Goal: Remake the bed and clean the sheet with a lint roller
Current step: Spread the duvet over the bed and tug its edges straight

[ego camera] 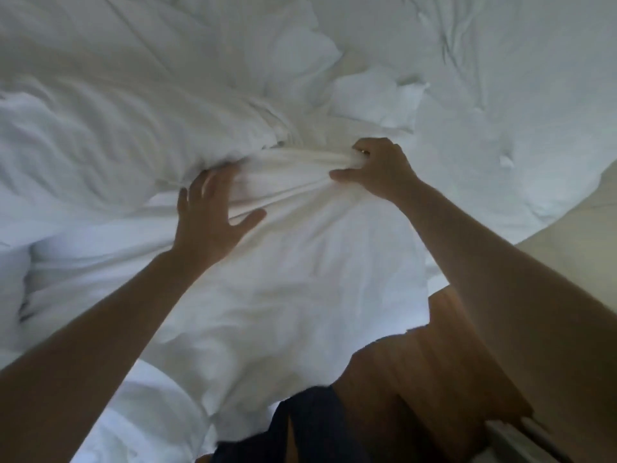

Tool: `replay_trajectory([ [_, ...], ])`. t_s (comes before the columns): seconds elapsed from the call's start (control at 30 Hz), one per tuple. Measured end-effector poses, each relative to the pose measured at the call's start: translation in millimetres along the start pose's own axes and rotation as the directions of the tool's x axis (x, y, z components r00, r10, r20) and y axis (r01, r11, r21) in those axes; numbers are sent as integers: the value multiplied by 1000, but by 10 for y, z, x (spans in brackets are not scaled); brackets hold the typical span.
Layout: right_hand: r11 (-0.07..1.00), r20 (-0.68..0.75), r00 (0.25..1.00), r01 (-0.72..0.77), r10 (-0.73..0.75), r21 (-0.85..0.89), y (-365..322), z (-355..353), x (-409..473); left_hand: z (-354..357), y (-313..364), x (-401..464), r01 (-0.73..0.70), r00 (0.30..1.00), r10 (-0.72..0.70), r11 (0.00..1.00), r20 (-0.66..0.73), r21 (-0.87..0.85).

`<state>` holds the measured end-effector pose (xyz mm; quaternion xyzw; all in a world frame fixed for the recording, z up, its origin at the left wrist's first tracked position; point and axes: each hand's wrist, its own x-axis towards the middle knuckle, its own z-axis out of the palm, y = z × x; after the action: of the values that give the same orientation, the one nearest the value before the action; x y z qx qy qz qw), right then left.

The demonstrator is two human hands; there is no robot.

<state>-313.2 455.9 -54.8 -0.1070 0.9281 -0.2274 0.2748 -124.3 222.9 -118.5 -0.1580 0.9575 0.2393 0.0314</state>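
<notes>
White bedding fills nearly the whole view: a rumpled duvet [117, 105] is heaped over the upper left part of the bed, and a smoother white sheet [293, 279] is spread below it, toward the person. At the lower right the sheet ends at the bed's edge, where a wooden floor [444, 372] is seen, and a pale strip of wall or furniture runs along the right border; free room for moving is found only on this side. A dark garment [310, 429] of the person is visible at the bottom, just beside the bed's edge. Both bare arms are stretched forward and upward over the sheet, well apart at the elbows and closer at the hands. The left hand [213, 212] is held flat with its fingers straight and spread, laid on the sheet where the duvet begins; it is somewhat blurred, and nothing is gripped by it. The right hand [377, 168] is curled, and a bunch of the sheet is pinched between its fingers and thumb; a ring [363, 151] is seen on one finger. From this grip tight folds are drawn across to the left hand, so the long axis of the gathered cloth lies nearly from left to right, slightly rising toward the right. No lint roller can be found in the view.
</notes>
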Motion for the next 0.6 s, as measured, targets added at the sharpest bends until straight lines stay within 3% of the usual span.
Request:
replay_trajectory([
  [0.07, 994, 128, 991, -60, 47, 96, 152, -26, 142, 196, 224, -61, 51, 977, -53, 999, 206, 16],
  [0.13, 973, 277, 947, -199, 160, 119, 499, 26, 121, 458, 359, -188, -10, 949, -26, 994, 315, 113],
  [0.23, 928, 478, 798, -346, 367, -136, 1251, 282, -145, 744, 393, -370, 1, 964, -59, 976, 258, 219],
  [0.3, 875, 517, 707, -414, 482, -250, 1722, 512, -361, 841, 386, -393, 57, 979, -94, 979, 182, 196],
  [0.33, 859, 500, 699, -439, 511, -264, 1870, 627, -448, 866, 377, -352, 48, 991, -70, 982, 116, 182],
  [0.4, 866, 339, 797, -452, 500, -214, 2000, 813, -510, 850, 395, -183, -48, 990, 68, 986, -121, 160],
  [0.5, 959, 85, 957, -274, 279, -66, 1890, 894, -327, 672, 541, 282, -163, 900, 236, 962, -366, 219],
  [0.57, 961, 129, 972, -217, 197, 170, 1737, 862, -135, 560, 654, 706, -144, 877, 274, 934, -395, 326],
  [0.6, 949, 206, 963, -219, 173, 225, 1655, 829, -49, 553, 693, 946, -123, 904, 257, 922, -343, 367],
])
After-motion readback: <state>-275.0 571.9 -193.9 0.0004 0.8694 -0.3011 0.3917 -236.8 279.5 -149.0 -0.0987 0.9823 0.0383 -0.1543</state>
